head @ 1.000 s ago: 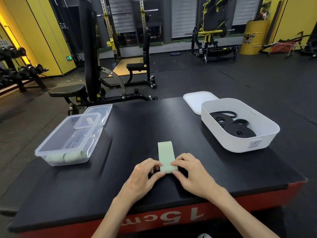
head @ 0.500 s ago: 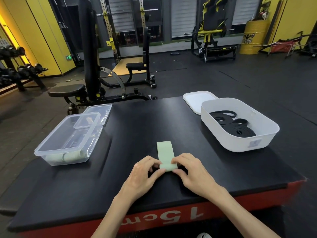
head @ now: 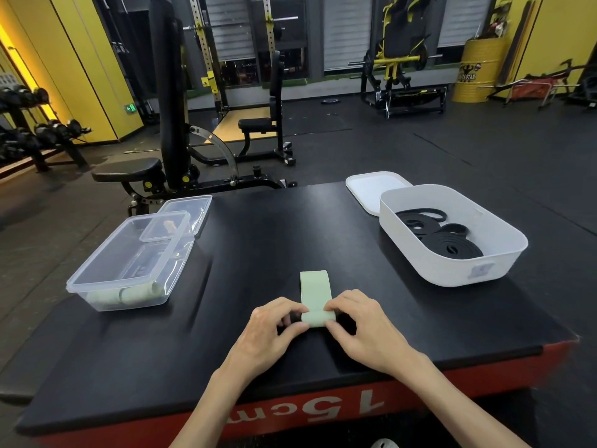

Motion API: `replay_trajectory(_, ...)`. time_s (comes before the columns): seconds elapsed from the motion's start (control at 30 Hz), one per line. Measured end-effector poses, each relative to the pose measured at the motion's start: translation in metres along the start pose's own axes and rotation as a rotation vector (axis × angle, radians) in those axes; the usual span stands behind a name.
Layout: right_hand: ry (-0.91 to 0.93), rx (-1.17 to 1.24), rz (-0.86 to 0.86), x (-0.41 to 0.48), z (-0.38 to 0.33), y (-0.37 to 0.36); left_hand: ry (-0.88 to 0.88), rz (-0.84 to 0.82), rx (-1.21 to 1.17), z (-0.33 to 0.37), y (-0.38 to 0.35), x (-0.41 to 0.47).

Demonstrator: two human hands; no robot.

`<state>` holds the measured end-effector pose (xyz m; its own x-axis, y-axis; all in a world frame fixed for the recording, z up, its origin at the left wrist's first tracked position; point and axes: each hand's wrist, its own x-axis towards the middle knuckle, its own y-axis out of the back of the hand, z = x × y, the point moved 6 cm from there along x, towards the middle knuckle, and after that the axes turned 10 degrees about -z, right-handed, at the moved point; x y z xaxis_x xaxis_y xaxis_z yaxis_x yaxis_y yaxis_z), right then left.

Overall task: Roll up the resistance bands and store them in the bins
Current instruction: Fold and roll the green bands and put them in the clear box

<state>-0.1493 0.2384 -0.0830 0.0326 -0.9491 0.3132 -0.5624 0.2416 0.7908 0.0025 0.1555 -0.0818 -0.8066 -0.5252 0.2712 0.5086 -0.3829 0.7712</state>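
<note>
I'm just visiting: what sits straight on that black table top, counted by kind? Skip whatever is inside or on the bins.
Bins: 2, the clear bin and the white bin
Lids: 2, the clear lid and the white lid
Bands: 1, the green band, partly rolled
Total: 5

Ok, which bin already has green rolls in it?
The clear bin on the left, green rolls at its near end; the white bin holds black bands.
</note>
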Motion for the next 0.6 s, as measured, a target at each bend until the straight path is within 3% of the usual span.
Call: replay_trajectory(0.6, -0.004, 0.011, 0.021, 0.0027, 0.0024, -0.0006, -0.02, -0.01, 0.036, 0.0033, -0.0013, 0.0014)
